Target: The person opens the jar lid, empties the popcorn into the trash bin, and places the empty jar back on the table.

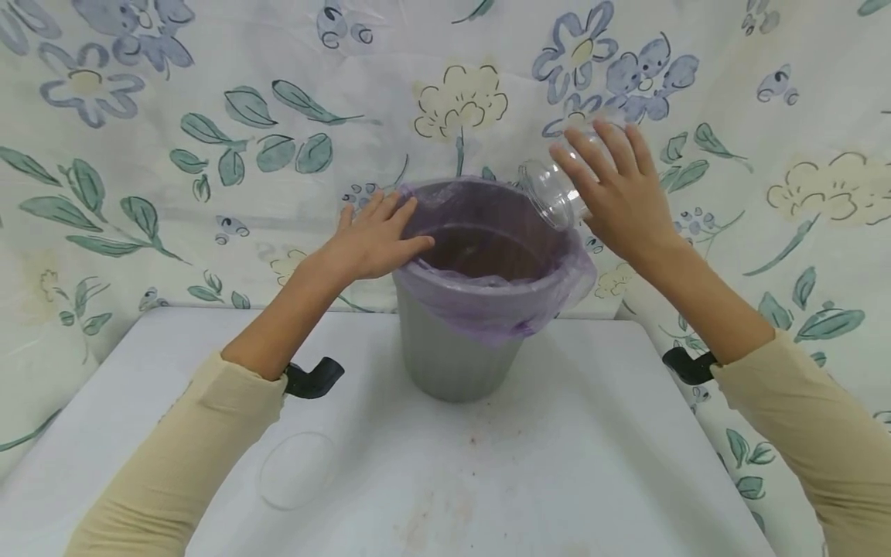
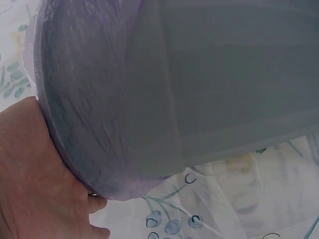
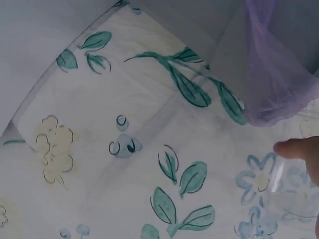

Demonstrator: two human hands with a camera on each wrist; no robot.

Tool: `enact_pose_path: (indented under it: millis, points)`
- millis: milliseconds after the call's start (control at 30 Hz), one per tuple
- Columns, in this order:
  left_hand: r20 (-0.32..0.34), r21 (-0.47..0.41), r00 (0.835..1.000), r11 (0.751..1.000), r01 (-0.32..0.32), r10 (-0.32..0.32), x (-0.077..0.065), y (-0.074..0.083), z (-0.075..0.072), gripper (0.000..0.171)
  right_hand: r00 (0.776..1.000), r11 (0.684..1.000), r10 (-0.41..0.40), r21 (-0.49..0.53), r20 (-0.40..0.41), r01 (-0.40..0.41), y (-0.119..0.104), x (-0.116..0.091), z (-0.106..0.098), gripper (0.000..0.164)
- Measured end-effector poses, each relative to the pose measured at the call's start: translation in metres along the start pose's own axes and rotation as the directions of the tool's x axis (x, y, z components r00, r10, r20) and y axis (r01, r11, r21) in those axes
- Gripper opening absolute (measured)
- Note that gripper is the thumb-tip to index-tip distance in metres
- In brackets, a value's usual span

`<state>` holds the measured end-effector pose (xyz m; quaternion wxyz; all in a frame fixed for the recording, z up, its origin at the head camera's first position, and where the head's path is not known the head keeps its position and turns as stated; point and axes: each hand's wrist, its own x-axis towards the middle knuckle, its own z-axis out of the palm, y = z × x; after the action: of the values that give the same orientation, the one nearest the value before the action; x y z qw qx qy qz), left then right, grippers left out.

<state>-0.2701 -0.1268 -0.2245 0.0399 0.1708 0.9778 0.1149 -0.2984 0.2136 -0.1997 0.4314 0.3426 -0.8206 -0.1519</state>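
A grey bin (image 1: pixel 452 360) stands upright on the white table, lined with a thin purple bag (image 1: pixel 487 309) folded over its rim. My left hand (image 1: pixel 365 241) rests on the bin's left rim with fingers spread and fairly straight; the left wrist view shows that hand (image 2: pixel 40 169) against the bag-covered rim. With my right hand (image 1: pixel 623 193) I hold a clear jar (image 1: pixel 546 193), tilted so that its mouth faces the bin's opening at the right rim. Little of the jar shows behind the hand. Inside the bin it is dark, and its contents cannot be made out.
The white table (image 1: pixel 599 464) has small brown specks and smudges in front of the bin. A faint clear ring (image 1: pixel 298 470), perhaps a lid, lies at its left. A floral cloth (image 1: pixel 278 216) hangs close behind the bin and to the right.
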Motion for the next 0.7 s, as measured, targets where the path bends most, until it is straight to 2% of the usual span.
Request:
enact_pose_path:
  millis: [100,167,233,300,400,467,567,700]
  points:
    - [-0.007,-0.011,1.000,1.000,0.002,-0.002,0.000,0.001,0.001,0.079,0.989,0.977,0.144,0.162,-0.030,-0.138,0.001,-0.005,0.001,0.102]
    - [-0.009,-0.014,1.000,1.000,0.003,-0.003,0.000,0.001,0.001,0.079,0.966,0.927,0.257,0.279,0.006,-0.249,0.002,-0.009,0.000,0.101]
    - [-0.010,-0.017,1.000,1.000,0.001,-0.001,-0.001,0.001,0.001,0.079,0.927,0.846,0.367,0.387,0.077,-0.367,0.004,-0.013,-0.001,0.102]
    - [-0.010,-0.019,1.000,1.000,0.001,-0.001,-0.001,0.001,0.001,0.079,0.876,0.746,0.459,0.470,0.150,-0.472,0.005,-0.018,-0.003,0.104]
    - [-0.011,-0.024,1.000,1.000,0.000,0.000,-0.001,0.000,0.002,0.079,0.796,0.591,0.555,0.560,0.241,-0.581,0.004,-0.028,-0.006,0.109]
    - [-0.013,-0.025,1.000,1.000,0.000,0.000,-0.001,0.000,0.002,0.079,0.753,0.498,0.591,0.603,0.289,-0.623,0.002,-0.036,-0.008,0.112]
    - [-0.019,-0.021,1.000,1.000,0.000,0.000,-0.001,-0.001,0.002,0.079,0.674,0.370,0.634,0.617,0.379,-0.695,-0.003,-0.051,-0.012,0.116]
    - [-0.026,-0.024,1.000,1.000,0.000,0.000,-0.001,-0.001,0.003,0.079,0.582,0.232,0.662,0.609,0.473,-0.759,-0.008,-0.068,-0.014,0.116]
